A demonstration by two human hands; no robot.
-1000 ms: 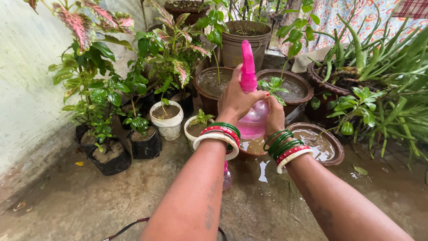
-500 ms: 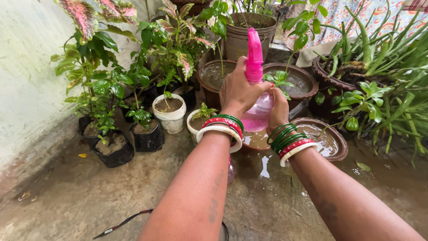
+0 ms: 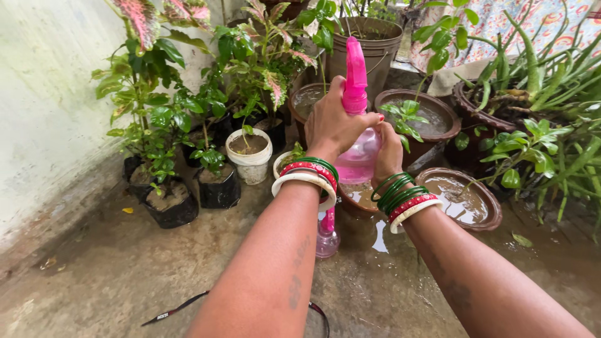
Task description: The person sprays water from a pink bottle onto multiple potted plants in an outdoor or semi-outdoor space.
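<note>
Fingers [image 3: 341, 122] gripping pink spray bottle [image 3: 358, 156], wet concrete floor [image 3: 113, 275], potted plants [image 3: 250, 156]

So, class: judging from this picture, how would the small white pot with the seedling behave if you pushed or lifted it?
The white pot looks packed with damp soil, so probably heavy for its size. It is squat and wide-mouthed, so likely to slide rather than tip. The wet concrete floor may make it slippery underneath.

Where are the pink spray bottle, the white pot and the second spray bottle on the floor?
pink spray bottle [image 3: 355, 75], head view, on its pink nozzle top.
white pot [image 3: 251, 164], head view, on its front wall.
second spray bottle [image 3: 327, 241], head view, on its clear body.
</note>
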